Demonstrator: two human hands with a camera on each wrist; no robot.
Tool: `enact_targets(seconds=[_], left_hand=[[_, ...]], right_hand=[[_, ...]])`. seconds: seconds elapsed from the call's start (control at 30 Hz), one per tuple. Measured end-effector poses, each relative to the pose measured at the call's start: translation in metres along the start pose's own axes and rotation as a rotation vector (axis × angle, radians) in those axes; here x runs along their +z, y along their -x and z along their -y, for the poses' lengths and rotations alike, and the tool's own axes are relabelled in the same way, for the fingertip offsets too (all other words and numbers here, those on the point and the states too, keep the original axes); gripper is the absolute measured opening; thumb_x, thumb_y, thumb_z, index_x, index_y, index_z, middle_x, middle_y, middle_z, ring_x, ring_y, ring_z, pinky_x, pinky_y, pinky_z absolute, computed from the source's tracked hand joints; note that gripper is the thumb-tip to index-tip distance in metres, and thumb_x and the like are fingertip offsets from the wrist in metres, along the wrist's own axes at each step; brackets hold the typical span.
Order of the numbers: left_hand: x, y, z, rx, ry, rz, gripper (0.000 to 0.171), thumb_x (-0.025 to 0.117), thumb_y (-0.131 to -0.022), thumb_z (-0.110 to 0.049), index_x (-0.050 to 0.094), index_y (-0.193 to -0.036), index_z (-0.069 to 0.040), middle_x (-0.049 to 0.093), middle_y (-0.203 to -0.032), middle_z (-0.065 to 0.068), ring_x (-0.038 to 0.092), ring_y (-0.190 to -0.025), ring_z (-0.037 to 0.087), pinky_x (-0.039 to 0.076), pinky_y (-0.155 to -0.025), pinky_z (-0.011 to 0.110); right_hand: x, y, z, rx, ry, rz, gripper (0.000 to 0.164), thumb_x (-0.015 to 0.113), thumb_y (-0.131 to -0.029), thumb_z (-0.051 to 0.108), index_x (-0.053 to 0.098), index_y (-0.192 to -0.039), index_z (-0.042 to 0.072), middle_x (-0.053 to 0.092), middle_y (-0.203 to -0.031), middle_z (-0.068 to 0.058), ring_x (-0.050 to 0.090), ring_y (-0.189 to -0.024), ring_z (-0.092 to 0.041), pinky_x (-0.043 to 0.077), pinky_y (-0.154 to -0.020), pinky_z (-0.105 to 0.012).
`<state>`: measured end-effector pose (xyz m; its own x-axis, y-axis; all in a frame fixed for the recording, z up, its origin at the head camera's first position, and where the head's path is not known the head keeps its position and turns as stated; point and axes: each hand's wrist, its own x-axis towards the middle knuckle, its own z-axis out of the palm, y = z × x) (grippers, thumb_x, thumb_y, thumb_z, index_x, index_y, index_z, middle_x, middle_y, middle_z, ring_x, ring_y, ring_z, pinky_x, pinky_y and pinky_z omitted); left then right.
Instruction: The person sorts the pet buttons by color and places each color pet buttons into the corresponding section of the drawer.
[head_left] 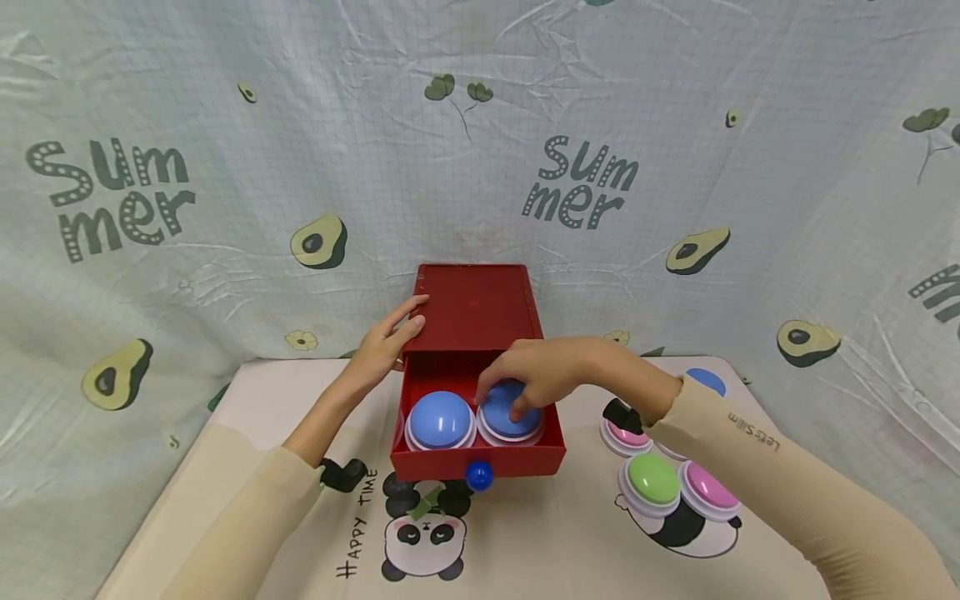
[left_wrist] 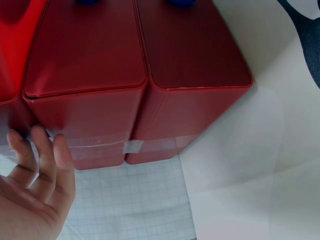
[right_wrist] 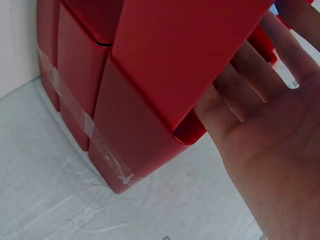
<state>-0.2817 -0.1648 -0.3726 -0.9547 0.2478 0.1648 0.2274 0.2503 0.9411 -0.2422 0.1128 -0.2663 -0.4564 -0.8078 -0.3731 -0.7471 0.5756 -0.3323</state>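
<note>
A red drawer cabinet (head_left: 472,308) has its top drawer (head_left: 517,464) pulled out, with a round blue knob (head_left: 479,476) on the front. Inside, at the left, lies a blue dome push button (head_left: 439,419) with a white rim. My right hand (head_left: 543,367) reaches in from above and grips a second blue dome push button (head_left: 501,417) at the drawer's right side, thumb and fingers over its dome. Loosely extended, my left hand (head_left: 378,354) touches the cabinet's left side; the left wrist view has its fingertips (left_wrist: 62,145) close to the stacked red drawers.
On the table (head_left: 285,408) at the right are a green button (head_left: 653,478), a pink button (head_left: 711,486) and other buttons partly hidden by my right arm. A blue button (head_left: 706,381) stands farther back. Patterned cloth (head_left: 480,192) hangs behind the cabinet.
</note>
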Motion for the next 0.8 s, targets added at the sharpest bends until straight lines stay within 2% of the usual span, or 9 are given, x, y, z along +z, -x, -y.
enact_targets(seconds=[0.2,0.33,0.43,0.57,0.8], left_hand=[[0.0,-0.001,0.002,-0.006,-0.012,-0.007,0.055,0.049,-0.107,-0.04,0.038,-0.16,-0.031,0.064,-0.134,0.028,0.073,-0.095,0.023,0.064,-0.072,0.038],[-0.001,-0.001,0.004,-0.002,-0.023,-0.009,0.056,0.049,-0.107,-0.039,0.037,-0.161,-0.03,0.064,-0.133,0.03,0.073,-0.093,0.021,0.064,-0.073,0.041],[0.0,0.0,0.003,-0.007,-0.021,-0.01,0.056,0.049,-0.107,-0.038,0.037,-0.161,-0.03,0.064,-0.132,0.03,0.072,-0.092,0.021,0.064,-0.074,0.043],[0.001,0.0,0.002,-0.016,-0.013,-0.008,0.055,0.049,-0.107,-0.039,0.038,-0.16,-0.031,0.064,-0.133,0.028,0.073,-0.094,0.022,0.064,-0.076,0.045],[0.001,0.001,0.001,-0.001,-0.018,0.001,0.056,0.048,-0.107,-0.039,0.037,-0.161,-0.031,0.062,-0.136,0.028,0.072,-0.097,0.024,0.063,-0.073,0.034]], right_hand=[[-0.007,0.014,-0.005,-0.095,-0.031,-0.129,0.037,0.076,-0.092,0.015,0.071,-0.129,0.015,0.072,-0.126,-0.002,0.066,-0.116,-0.018,0.059,-0.095,-0.033],[-0.016,0.034,-0.015,-0.095,-0.051,-0.254,0.03,0.074,-0.094,0.014,0.072,-0.124,0.01,0.075,-0.118,-0.004,0.07,-0.106,-0.017,0.06,-0.09,-0.033],[-0.021,0.051,-0.029,-0.053,-0.055,-0.344,0.026,0.071,-0.096,0.016,0.073,-0.121,0.012,0.075,-0.114,-0.002,0.071,-0.102,-0.014,0.061,-0.087,-0.033],[-0.019,0.069,-0.06,0.013,-0.072,-0.448,0.022,0.071,-0.096,0.014,0.074,-0.118,0.016,0.075,-0.111,0.002,0.071,-0.098,-0.012,0.061,-0.085,-0.034],[0.002,0.099,-0.122,0.16,-0.118,-0.561,0.019,0.073,-0.095,0.011,0.074,-0.113,0.014,0.075,-0.108,-0.002,0.072,-0.097,-0.016,0.061,-0.085,-0.038]])
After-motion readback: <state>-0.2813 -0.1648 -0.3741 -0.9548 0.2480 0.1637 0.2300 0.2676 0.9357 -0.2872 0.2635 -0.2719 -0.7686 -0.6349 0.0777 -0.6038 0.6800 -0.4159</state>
